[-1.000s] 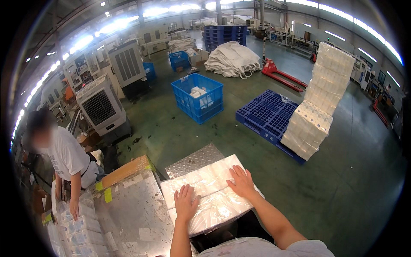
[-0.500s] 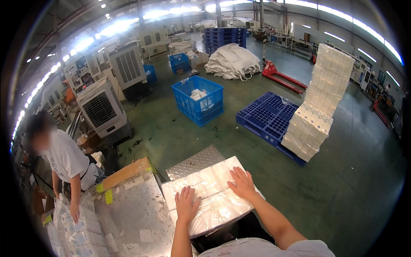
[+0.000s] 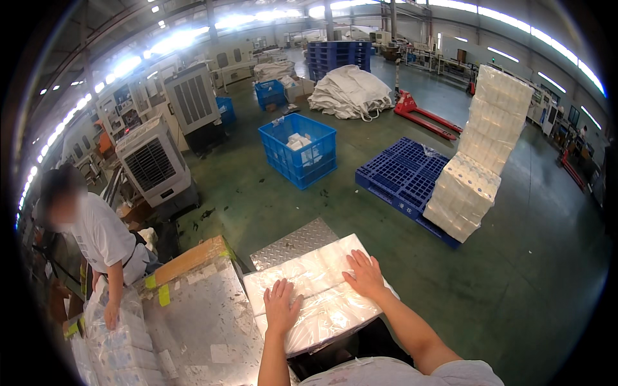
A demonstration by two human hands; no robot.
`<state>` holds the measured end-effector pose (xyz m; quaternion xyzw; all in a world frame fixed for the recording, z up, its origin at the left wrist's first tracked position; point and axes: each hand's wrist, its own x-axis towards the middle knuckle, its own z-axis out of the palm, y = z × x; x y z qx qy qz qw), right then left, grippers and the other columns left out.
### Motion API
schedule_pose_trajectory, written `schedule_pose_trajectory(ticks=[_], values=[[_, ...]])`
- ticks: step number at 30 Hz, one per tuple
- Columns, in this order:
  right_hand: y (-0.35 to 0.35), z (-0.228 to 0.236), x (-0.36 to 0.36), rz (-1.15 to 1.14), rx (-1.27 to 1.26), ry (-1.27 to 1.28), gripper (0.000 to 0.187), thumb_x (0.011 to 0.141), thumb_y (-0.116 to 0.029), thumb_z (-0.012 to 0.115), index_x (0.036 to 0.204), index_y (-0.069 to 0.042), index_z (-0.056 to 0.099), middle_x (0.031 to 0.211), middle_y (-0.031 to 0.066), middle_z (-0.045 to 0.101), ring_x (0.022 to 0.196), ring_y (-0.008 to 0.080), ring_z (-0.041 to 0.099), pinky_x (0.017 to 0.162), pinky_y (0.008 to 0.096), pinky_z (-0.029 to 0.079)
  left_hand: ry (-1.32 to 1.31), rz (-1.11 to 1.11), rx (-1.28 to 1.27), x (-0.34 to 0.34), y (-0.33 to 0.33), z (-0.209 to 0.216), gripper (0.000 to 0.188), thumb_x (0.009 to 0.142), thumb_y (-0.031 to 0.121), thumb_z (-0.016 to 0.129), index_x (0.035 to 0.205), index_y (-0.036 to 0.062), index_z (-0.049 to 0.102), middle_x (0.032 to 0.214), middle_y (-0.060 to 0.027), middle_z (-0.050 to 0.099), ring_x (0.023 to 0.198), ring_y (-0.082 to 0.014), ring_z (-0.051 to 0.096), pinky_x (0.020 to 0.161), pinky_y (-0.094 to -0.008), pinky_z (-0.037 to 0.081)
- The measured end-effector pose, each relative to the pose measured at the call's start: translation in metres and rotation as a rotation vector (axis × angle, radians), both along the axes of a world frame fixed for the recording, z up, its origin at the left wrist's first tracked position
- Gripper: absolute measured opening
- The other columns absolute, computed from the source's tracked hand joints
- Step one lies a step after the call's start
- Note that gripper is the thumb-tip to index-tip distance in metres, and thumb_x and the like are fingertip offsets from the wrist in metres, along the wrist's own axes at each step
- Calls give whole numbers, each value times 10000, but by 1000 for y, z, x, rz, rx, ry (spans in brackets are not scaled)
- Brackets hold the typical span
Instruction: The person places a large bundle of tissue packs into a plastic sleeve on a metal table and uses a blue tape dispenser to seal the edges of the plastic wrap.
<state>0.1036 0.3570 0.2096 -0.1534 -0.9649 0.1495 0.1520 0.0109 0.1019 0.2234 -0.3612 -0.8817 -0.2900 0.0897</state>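
Note:
In front of me lies a large pack of white rolls (image 3: 322, 286) wrapped in clear, shiny film. My left hand (image 3: 281, 307) rests flat on its left part, fingers spread. On the right part of the same pack my right hand (image 3: 364, 275) lies with its fingers stretched out. Neither hand grips anything. Left of the pack is a worn metal table (image 3: 206, 315), and beyond it a tread-patterned metal plate (image 3: 293, 243). What supports the pack is mostly hidden beneath it.
At the left a co-worker (image 3: 106, 238) handles other film-wrapped packs (image 3: 125, 347). A blue crate (image 3: 299, 154) stands ahead. To the right, wrapped packs (image 3: 463, 196) are stacked on a blue pallet (image 3: 402, 174); a red pallet jack (image 3: 425, 119) is behind. Air coolers (image 3: 154, 164) stand at the left.
My hands and the pack under them stay in place. The co-worker's hand has shifted slightly on the wrapped packs at the left.

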Motion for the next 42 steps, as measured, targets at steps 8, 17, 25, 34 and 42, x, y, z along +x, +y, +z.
schedule_pose_trajectory(ticks=[8, 17, 25, 34, 42], values=[[-1, 1, 1, -3, -1, 8, 555, 891, -409, 475, 1318, -55, 445, 1428, 113, 359, 1351, 231, 272, 1072, 498, 190, 6, 0, -3, 1, 0, 1, 436, 815, 303, 608, 1156, 36, 560, 1305, -157, 491, 1263, -310, 396, 1067, -495, 206], [-1, 3, 1, -1, 7, 20, 551, 886, -404, 481, 1308, -51, 450, 1418, 135, 367, 1346, 257, 281, 1074, 477, 200, 7, -1, 7, 1, 0, 0, 428, 804, 276, 613, 1154, 35, 560, 1316, -151, 485, 1270, -312, 389, 1072, -480, 203], [-1, 4, 1, 2, 3, 9, 555, 888, -403, 479, 1308, -41, 447, 1417, 138, 367, 1344, 262, 283, 1075, 475, 197, -3, -2, 3, 0, 0, 0, 436, 810, 295, 614, 1155, 33, 566, 1312, -157, 489, 1269, -304, 391, 1074, -485, 198], [0, 0, -1, 0, -20, 12, 547, 885, -399, 484, 1311, -58, 451, 1424, 121, 359, 1351, 236, 271, 1071, 500, 189, 6, 3, 14, 0, 0, 1, 425, 798, 265, 620, 1151, 34, 563, 1312, -150, 489, 1265, -312, 393, 1069, -480, 210], [1, 6, -3, 6, -17, 34, 544, 866, -393, 516, 1288, -53, 471, 1400, 128, 388, 1334, 249, 298, 1063, 481, 208, 7, 20, 11, -3, 2, 2, 421, 785, 270, 630, 1138, 50, 568, 1295, -146, 502, 1251, -312, 406, 1059, -478, 220]])
